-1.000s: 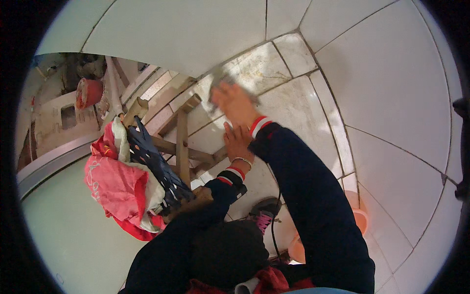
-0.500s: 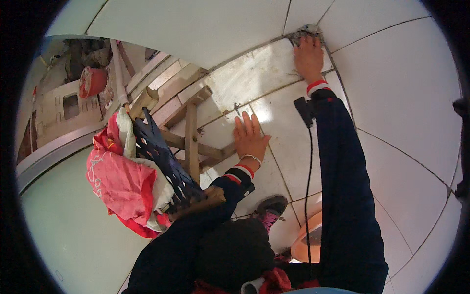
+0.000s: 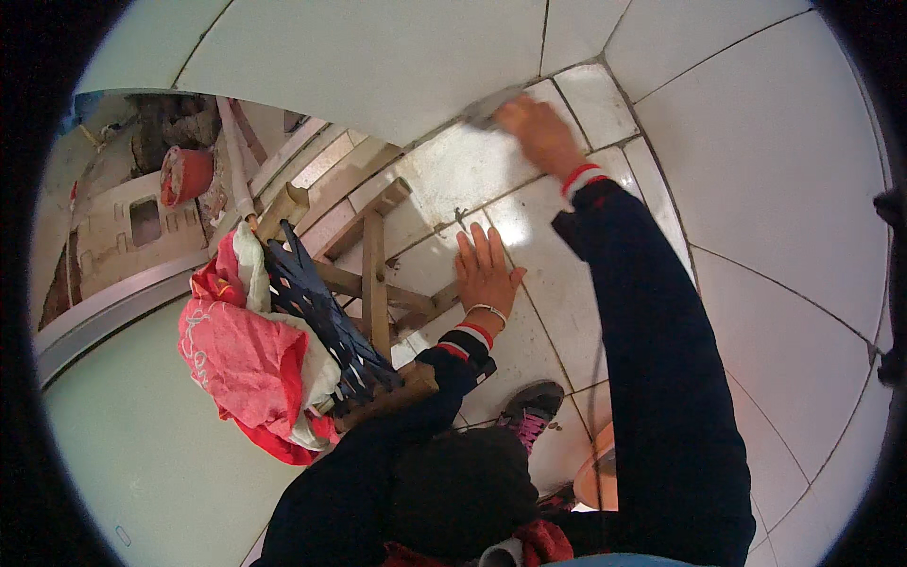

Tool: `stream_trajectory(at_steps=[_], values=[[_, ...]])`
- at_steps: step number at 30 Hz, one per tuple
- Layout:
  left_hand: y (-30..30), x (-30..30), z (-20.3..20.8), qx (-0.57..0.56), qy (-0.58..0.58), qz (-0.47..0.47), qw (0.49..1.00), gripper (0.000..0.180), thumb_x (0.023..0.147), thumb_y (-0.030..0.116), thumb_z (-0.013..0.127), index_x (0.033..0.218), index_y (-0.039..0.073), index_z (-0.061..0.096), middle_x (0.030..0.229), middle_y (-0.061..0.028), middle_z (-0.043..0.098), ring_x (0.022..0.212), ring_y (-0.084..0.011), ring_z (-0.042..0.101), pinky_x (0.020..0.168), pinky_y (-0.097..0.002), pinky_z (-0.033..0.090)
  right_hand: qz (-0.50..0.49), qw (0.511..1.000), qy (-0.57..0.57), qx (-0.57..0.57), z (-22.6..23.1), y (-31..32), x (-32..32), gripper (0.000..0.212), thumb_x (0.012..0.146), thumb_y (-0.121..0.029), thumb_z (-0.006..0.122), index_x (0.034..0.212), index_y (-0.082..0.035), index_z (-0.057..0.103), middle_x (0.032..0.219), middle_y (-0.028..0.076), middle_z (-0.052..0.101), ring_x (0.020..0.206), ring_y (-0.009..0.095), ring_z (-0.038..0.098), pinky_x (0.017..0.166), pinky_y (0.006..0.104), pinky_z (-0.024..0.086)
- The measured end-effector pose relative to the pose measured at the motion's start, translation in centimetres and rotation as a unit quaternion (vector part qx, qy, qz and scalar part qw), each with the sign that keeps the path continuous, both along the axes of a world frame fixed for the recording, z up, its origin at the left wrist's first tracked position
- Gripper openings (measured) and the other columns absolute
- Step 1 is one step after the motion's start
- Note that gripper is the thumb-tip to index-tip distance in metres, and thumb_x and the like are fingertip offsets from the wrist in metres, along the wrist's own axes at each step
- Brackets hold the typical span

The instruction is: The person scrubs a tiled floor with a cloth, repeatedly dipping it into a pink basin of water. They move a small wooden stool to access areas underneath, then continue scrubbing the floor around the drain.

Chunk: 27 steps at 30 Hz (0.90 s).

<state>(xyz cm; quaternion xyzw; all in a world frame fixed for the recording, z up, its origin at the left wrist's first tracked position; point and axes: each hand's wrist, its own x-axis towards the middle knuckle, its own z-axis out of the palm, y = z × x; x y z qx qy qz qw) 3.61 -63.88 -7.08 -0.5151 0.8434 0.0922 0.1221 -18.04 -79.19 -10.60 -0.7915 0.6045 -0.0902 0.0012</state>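
My left hand lies flat on the white floor tiles, fingers stretched out and holding nothing, a bracelet round its wrist. Beside it is the wooden frame of a stool tipped on its side, with dark woven strapping. Farther off, my right hand presses a grey rag to the floor along the foot of the wall. Motion smears its fingertips and the rag, so the rag's outline is not sharp.
A pink-and-white cloth hangs over the stool. White tiled wall rises at the right, with a pale panel ahead. Beyond a metal door track stands a red pot. Near my shoe is an orange basin.
My right hand has swept left from the wall corner along the wall's foot, taking the grey rag with it. My left hand stays flat in the same place.
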Motion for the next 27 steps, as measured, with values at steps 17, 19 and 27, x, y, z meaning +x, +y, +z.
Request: stream_trajectory(at_steps=[17,19,27], values=[[0.3,0.0,-0.4,-0.033,0.015,0.007,0.999,0.082,0.08,0.05,0.058,0.14,0.006,0.024,0.146,-0.0183,0.018,0.133,-0.0388,0.017,0.104,-0.0449,0.025,0.025,0.987,-0.095,0.126,3.8,22.1,1.4,0.044,0.076,0.0,0.051,0.119,-0.01,0.053,0.129,0.008,0.048,0.123,0.028,0.041,0.1,0.0402,0.034],[0.3,0.1,-0.5,-0.039,0.015,0.004,0.999,0.081,0.08,0.049,0.059,0.139,0.005,0.026,0.146,-0.0183,0.018,0.133,-0.0387,0.018,0.103,-0.0448,0.027,-0.033,0.976,-0.102,0.189,3.9,20.7,-2.2,0.045,0.077,0.001,0.05,0.121,-0.009,0.05,0.123,0.011,0.052,0.119,0.031,0.044,0.1,0.0405,0.035],[0.2,0.0,-0.9,-0.05,-0.003,-0.001,0.999,0.079,0.081,0.05,0.057,0.139,0.007,0.027,0.146,-0.0182,0.018,0.132,-0.039,0.019,0.103,-0.046,0.03,-0.203,0.965,-0.149,0.076,1.9,18.1,0.8,0.044,0.079,-0.005,0.049,0.123,-0.008,0.049,0.13,0.01,0.048,0.123,0.032,0.039,0.099,0.0419,0.036]])
